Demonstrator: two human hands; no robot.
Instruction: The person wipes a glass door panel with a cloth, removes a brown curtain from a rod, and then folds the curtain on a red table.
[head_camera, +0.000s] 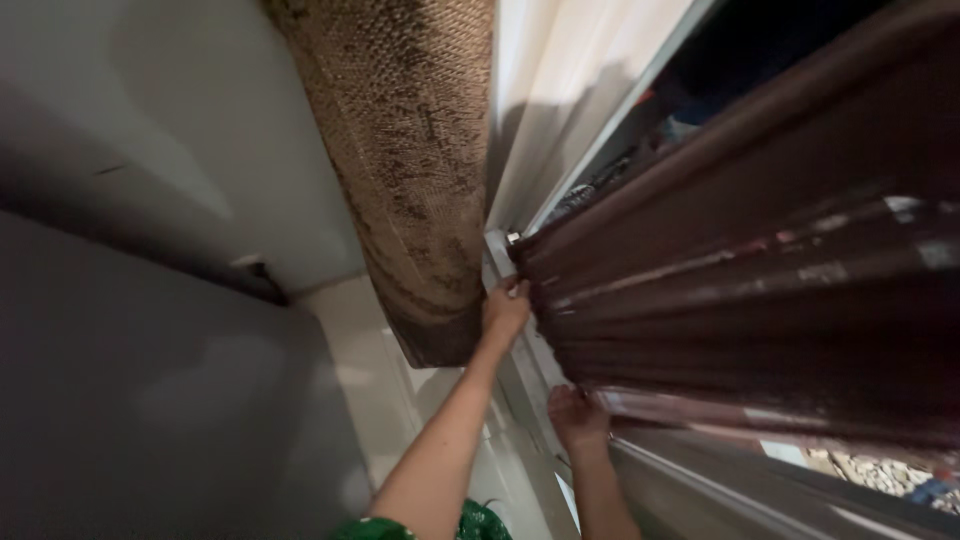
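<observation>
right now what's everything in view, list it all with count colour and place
curtain: one, dark maroon, pleated, fills the right side
rolled mat: one, brown woven with dark blotches, upright at top centre beside the curtain
window frame: one, white, runs from top centre down between mat and curtain
wall: pale grey, upper left
dark panel: one, grey, lower left; what it is cannot be told
floor: pale tiles, centre, under the mat
rubble: greyish bits, bottom right corner, seen past the curtain
green sleeve: one, patterned green, bottom centre
left hand: one, gripping the curtain's edge by the mat's lower end
right hand: one, gripping the curtain's edge lower down
</observation>
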